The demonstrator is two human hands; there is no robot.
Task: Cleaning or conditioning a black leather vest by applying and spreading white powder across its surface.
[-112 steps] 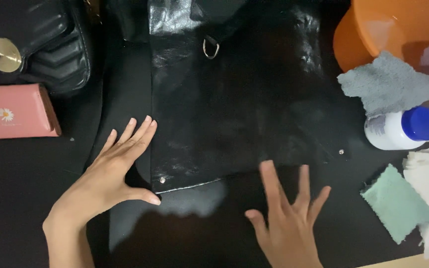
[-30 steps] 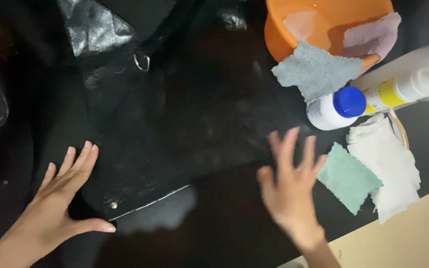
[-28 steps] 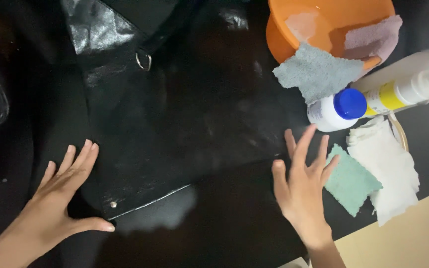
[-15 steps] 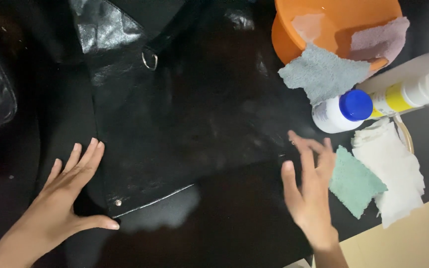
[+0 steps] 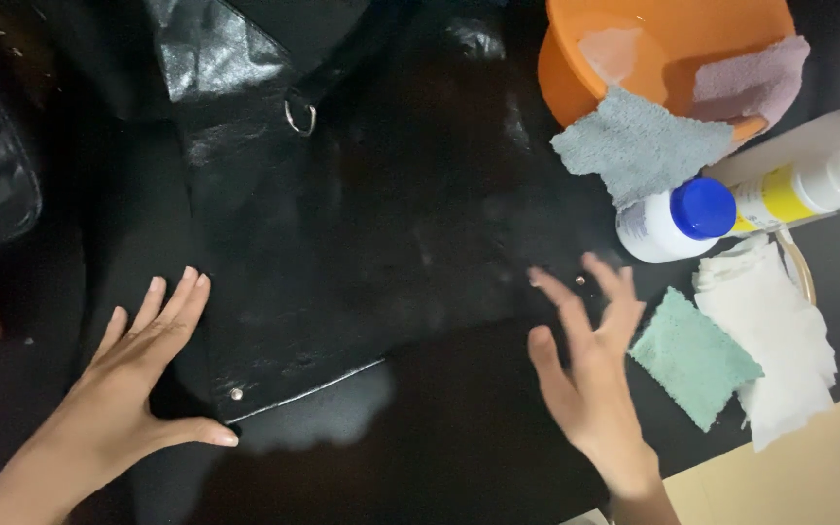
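Left hand (image 5: 133, 389) lies flat, fingers spread, pinning the glossy black leather bag (image 5: 342, 243) on the dark table; right hand (image 5: 585, 369) hovers empty beside the green square cloth (image 5: 694, 357). A careless sweep might topple the blue-capped white bottle (image 5: 673, 219)

A leather-care worktable, likely a small workshop, is suggested by a black-covered surface (image 5: 439, 467) laid with an orange basin (image 5: 576, 68), folded cloths (image 5: 639, 146), cleaner bottles (image 5: 678, 219) and black bags (image 5: 362, 233).
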